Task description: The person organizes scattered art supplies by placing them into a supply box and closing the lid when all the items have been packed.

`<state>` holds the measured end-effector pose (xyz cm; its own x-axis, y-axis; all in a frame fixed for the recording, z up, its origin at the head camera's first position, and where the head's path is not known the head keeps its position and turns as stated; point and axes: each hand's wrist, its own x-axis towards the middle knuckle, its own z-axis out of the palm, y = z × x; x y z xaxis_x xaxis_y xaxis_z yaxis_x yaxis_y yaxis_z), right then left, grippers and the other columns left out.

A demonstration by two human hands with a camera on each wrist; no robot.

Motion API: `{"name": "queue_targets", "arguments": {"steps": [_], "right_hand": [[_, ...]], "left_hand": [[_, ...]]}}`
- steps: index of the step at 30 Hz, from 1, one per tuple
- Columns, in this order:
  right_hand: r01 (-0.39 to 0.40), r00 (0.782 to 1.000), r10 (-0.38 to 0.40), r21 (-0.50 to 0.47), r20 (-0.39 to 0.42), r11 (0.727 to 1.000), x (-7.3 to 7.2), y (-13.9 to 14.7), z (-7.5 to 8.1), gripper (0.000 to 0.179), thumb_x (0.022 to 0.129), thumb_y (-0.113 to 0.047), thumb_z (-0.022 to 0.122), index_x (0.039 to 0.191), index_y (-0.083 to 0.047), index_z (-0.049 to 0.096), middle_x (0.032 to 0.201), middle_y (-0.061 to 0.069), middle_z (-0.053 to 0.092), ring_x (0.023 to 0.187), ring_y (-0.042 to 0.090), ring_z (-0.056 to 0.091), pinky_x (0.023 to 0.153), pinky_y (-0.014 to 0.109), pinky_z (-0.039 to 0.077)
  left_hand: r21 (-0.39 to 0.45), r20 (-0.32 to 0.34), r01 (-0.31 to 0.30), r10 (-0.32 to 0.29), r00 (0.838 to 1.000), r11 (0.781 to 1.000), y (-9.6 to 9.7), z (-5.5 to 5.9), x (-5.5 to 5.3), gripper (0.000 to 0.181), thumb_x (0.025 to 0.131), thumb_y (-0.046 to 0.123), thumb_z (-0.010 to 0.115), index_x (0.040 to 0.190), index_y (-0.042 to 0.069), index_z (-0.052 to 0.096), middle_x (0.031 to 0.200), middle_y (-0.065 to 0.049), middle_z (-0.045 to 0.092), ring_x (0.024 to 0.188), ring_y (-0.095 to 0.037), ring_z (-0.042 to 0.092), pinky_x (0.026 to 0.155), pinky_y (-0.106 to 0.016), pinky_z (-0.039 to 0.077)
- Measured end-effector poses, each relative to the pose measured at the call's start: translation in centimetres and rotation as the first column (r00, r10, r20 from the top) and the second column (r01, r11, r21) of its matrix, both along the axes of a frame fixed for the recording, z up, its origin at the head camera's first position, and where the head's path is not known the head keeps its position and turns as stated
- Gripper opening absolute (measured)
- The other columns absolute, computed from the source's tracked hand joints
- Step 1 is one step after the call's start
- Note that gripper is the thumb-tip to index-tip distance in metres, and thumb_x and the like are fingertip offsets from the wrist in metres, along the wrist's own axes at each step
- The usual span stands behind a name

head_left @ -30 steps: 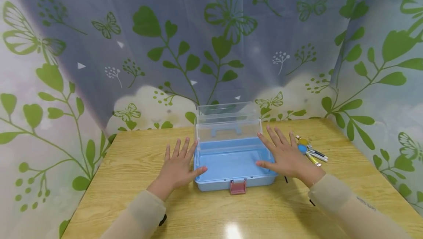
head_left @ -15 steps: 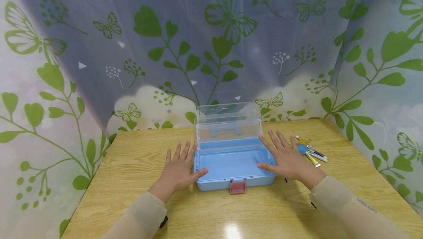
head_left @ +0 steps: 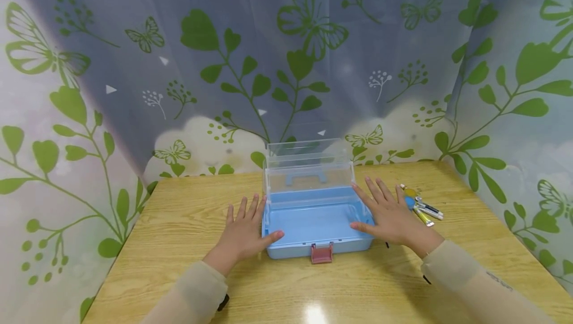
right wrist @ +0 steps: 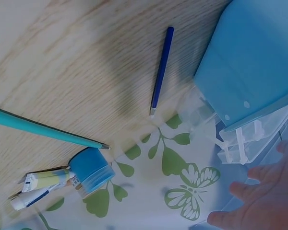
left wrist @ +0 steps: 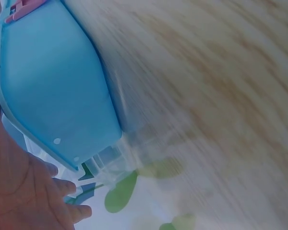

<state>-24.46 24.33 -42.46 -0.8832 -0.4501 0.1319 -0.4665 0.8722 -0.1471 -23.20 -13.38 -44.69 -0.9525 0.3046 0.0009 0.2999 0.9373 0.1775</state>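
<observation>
A light blue plastic storage box [head_left: 318, 224] with a pink latch [head_left: 322, 253] stands on the table, its clear lid [head_left: 309, 174] raised at the back. Nothing lies inside. My left hand [head_left: 241, 234] is spread flat at the box's left side, the thumb overlapping the front left corner. On the other side, my right hand [head_left: 389, 214] spreads over the right rim, fingers straight and holding nothing. The left wrist view has the palm [left wrist: 19, 182] beside the box wall [left wrist: 57, 91]. In the right wrist view the fingers [right wrist: 245, 191] extend near the lid.
Right of the box, paint tubes [head_left: 423, 216] lie beside a blue-lidded jar [head_left: 409, 201] and a yellow one [head_left: 410, 192]. A dark blue stick [right wrist: 162, 69] and a teal stick [right wrist: 43, 127], both metal-tipped, lie on the tabletop. A patterned curtain [head_left: 250, 65] hangs behind.
Both hands have drifted slightly toward me and to the right, still spread. The box and the paint things have stayed in place.
</observation>
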Motion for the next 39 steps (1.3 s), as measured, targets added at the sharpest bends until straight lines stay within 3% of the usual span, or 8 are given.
{"name": "queue_targets", "arguments": {"steps": [18,30,39], "right_hand": [[0.051,0.998,-0.051,0.004,0.043,0.999,0.0,1.1,0.0,0.091,0.094,-0.069,0.05,0.163,-0.022,0.014,0.167,0.019,0.002,0.151,0.046,0.0,0.11,0.074,-0.007],[0.084,0.993,-0.08,-0.041,0.093,0.996,0.1,2.4,0.0,0.082,0.099,-0.064,0.046,0.163,-0.025,0.011,0.166,0.022,0.002,0.149,0.05,0.0,0.109,0.075,-0.004],[0.118,0.985,-0.11,-0.056,0.134,0.991,-0.4,3.3,-0.4,0.079,0.101,-0.062,0.041,0.163,-0.019,0.015,0.164,0.027,0.003,0.146,0.055,0.003,0.108,0.077,0.0]], "left_hand": [[0.003,0.041,0.037,-0.037,0.998,0.999,0.1,-0.3,0.4,0.112,0.088,0.085,0.032,0.161,0.004,0.008,0.167,-0.009,0.0,0.153,-0.034,0.0,0.118,-0.061,-0.001],[0.006,0.034,0.043,-0.043,0.999,0.999,0.3,-0.9,0.0,0.111,0.087,0.086,0.03,0.161,0.006,0.006,0.167,-0.008,-0.004,0.153,-0.034,-0.002,0.119,-0.059,-0.003],[0.001,0.04,0.04,-0.04,0.998,0.999,0.5,-0.6,0.2,0.112,0.087,0.086,0.03,0.161,0.005,0.007,0.167,-0.008,-0.003,0.153,-0.034,-0.002,0.119,-0.059,-0.003]]}}
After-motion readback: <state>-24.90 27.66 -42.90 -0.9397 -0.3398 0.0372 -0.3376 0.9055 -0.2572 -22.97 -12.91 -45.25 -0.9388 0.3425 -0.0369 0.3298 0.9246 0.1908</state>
